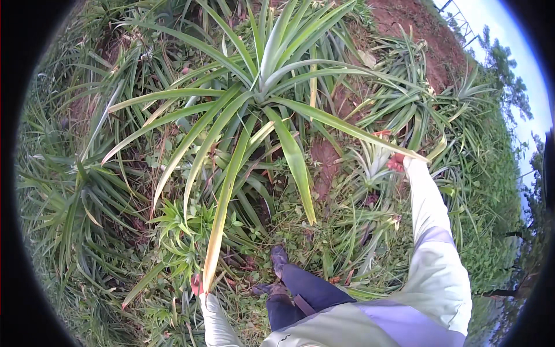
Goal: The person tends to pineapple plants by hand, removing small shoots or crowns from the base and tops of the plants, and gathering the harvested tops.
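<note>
Two hands out: right hand (396, 162), center-right of frame, prob. pinching the small pale-green spiky pineapple crown (373, 159) just left of it. Left hand (197, 284), lower left, touches the long yellowing leaf tip (211, 260) running up-frame; finger state there can't tell.

Field of spiky green plants (75, 191) on all sides, grass and weeds (324, 231) between them. Bare red-brown soil (416, 34) runs up the slope at upper right. Trees (509, 81) stand against pale sky (520, 34) at the right rim. One dark shoe (279, 258) on the ground, bottom centre.
</note>
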`<state>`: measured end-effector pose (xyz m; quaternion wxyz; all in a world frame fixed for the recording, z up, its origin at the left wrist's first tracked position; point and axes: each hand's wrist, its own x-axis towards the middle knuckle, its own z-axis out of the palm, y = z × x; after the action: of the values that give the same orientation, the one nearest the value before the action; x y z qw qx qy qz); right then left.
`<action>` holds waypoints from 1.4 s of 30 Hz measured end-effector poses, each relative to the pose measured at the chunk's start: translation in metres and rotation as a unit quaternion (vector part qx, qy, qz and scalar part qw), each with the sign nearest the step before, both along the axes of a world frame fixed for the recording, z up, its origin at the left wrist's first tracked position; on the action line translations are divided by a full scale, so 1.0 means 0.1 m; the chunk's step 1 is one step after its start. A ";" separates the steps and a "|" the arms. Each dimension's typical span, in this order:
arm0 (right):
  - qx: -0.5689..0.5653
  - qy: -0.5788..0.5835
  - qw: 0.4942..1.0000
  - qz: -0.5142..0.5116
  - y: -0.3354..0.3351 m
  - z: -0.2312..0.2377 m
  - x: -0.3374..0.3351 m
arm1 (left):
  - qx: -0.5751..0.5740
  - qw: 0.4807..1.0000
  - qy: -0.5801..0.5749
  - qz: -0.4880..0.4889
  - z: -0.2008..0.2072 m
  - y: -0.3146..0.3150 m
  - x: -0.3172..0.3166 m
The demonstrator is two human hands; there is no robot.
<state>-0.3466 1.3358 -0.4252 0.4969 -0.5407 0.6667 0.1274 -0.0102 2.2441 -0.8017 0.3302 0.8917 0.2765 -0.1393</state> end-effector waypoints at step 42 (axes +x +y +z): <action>-0.148 -0.367 0.830 0.393 7.00 -2.36 2.64 | -0.414 0.872 -0.217 0.146 0.48 -0.36 -0.11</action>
<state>-0.0824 2.0357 -0.6608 0.5270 -0.8311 0.1777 0.0038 -0.0212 2.2079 -0.7538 0.7371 0.6310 0.2418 0.0054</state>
